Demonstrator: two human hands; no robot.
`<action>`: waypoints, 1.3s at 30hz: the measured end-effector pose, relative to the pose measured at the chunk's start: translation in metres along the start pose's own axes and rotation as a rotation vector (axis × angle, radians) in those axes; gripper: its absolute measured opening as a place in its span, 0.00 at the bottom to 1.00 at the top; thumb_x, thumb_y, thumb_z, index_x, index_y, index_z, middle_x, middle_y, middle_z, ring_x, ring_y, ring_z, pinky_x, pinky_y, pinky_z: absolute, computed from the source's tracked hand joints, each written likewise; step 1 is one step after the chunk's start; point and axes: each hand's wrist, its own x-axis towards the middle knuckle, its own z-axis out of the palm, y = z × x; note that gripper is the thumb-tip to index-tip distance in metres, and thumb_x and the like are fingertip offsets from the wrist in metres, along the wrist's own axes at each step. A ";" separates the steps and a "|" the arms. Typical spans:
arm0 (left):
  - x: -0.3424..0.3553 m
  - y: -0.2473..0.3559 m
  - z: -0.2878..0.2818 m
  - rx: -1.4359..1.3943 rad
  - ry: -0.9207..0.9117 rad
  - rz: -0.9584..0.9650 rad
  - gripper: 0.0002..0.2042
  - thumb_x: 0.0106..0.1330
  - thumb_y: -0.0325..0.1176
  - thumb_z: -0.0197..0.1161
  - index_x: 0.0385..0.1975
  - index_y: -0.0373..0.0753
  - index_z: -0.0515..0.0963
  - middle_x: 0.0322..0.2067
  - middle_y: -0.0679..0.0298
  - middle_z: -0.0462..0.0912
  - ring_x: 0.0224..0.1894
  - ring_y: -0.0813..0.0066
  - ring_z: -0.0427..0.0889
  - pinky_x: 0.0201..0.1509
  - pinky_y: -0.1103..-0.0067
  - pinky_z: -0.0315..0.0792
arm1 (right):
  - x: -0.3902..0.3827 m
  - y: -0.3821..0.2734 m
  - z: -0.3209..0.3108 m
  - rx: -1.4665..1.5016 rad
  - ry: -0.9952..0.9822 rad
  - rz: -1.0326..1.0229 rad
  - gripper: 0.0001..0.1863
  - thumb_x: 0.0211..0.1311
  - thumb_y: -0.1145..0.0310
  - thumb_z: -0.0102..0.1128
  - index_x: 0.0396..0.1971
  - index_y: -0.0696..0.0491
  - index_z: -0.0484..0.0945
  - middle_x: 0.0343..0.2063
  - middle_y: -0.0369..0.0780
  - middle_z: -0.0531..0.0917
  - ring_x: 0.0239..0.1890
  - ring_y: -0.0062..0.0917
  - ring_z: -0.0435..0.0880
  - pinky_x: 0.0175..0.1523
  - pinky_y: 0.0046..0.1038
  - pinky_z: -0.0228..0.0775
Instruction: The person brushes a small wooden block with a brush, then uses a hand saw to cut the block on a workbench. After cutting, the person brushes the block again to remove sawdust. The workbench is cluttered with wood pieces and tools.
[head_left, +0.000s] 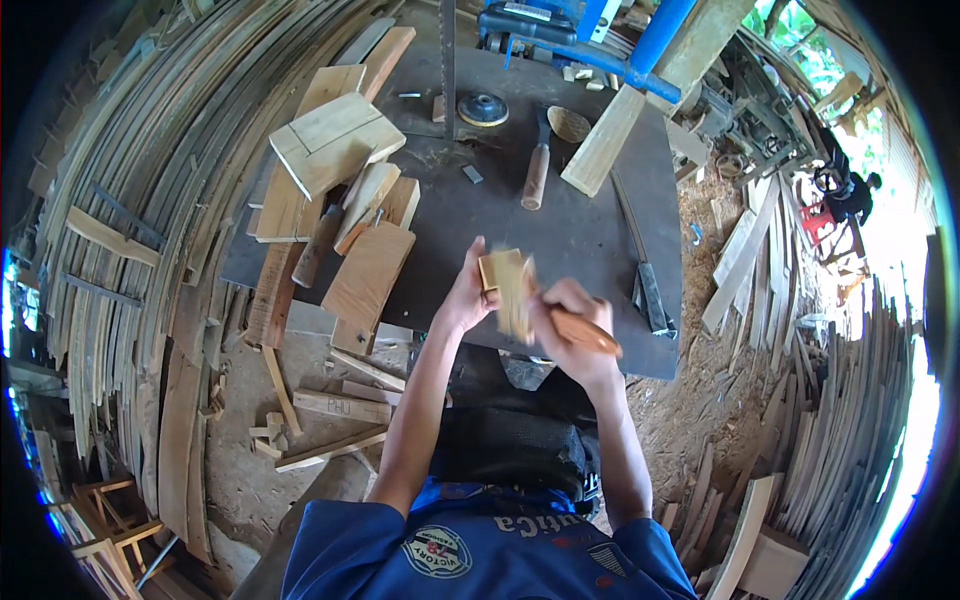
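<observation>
Above the near side of the dark table, my left hand (463,302) is closed around a small pale wooden block (498,270), thumb along its left side. My right hand (574,294), close beside it, grips a tool by its smooth orange-brown wooden handle (588,333). Motion blurs the space between the hands, so the tool's working end cannot be made out. Beyond them lies a chisel (537,175) with a wooden handle, beside a rounded wooden spoon-like piece (568,124). A long curved blade with a black handle (653,298) rests at the table's right.
Cut boards (345,145) are heaped on the table's left, a wider board (370,275) nearest me. An upright saw blade (447,70) rises near a round sanding disc (483,109). A blue metal frame (660,45) stands behind. Wood strips line both sides; offcuts (340,408) litter the floor.
</observation>
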 end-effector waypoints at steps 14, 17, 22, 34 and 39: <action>-0.003 0.009 0.003 -0.120 -0.090 -0.026 0.32 0.64 0.63 0.32 0.36 0.39 0.73 0.12 0.74 0.67 0.06 0.91 0.51 0.08 0.91 0.43 | 0.011 -0.010 0.009 -0.069 0.329 -0.106 0.09 0.50 0.76 0.58 0.16 0.57 0.67 0.13 0.41 0.69 0.13 0.28 0.71 0.19 0.25 0.59; -0.004 0.010 0.015 -0.025 0.199 -0.019 0.33 0.63 0.64 0.32 0.38 0.38 0.73 0.16 0.71 0.71 0.07 0.92 0.54 0.08 0.91 0.44 | 0.001 -0.001 -0.006 0.003 -0.103 0.073 0.08 0.50 0.78 0.59 0.20 0.57 0.68 0.15 0.41 0.70 0.15 0.29 0.72 0.20 0.26 0.61; -0.005 0.008 0.005 0.025 0.058 -0.015 0.34 0.62 0.65 0.33 0.39 0.39 0.73 0.24 0.65 0.78 0.08 0.92 0.56 0.08 0.92 0.45 | 0.012 -0.009 0.010 0.012 0.283 -0.042 0.12 0.51 0.75 0.57 0.15 0.56 0.65 0.11 0.37 0.68 0.14 0.20 0.68 0.19 0.24 0.55; -0.008 0.012 0.000 -0.129 -0.114 0.055 0.32 0.63 0.63 0.34 0.39 0.36 0.72 0.27 0.60 0.75 0.11 0.88 0.57 0.14 0.89 0.52 | -0.002 0.008 -0.039 0.023 -0.113 -0.035 0.06 0.54 0.71 0.57 0.25 0.58 0.73 0.16 0.39 0.75 0.18 0.24 0.75 0.23 0.25 0.64; -0.057 0.007 -0.008 -0.448 -0.230 0.049 0.33 0.59 0.65 0.41 0.39 0.34 0.70 0.23 0.53 0.71 0.11 0.79 0.62 0.13 0.84 0.57 | -0.012 0.020 -0.069 -0.312 0.077 0.286 0.09 0.56 0.67 0.56 0.29 0.58 0.75 0.21 0.42 0.80 0.23 0.29 0.81 0.30 0.27 0.71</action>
